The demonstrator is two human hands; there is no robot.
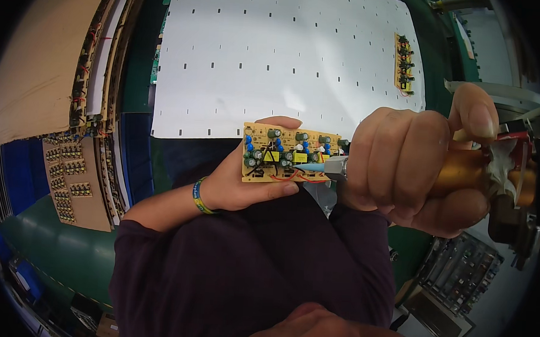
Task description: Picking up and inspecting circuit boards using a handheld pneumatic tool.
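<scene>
Yellow circuit board [286, 154], already crowded with parts, sits gripped in the left hand [242, 182] above the lap. The right hand [404, 169] is wrapped tight around a brass-coloured glue gun [465, 172], its tip at the board's right edge; gluing looks underway, unfinished.

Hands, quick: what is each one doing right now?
Left hand: closed on a yellow circuit board, gripped by its edges.
Right hand: closed around a brass-coloured hand tool, whose tip is at the board.
</scene>
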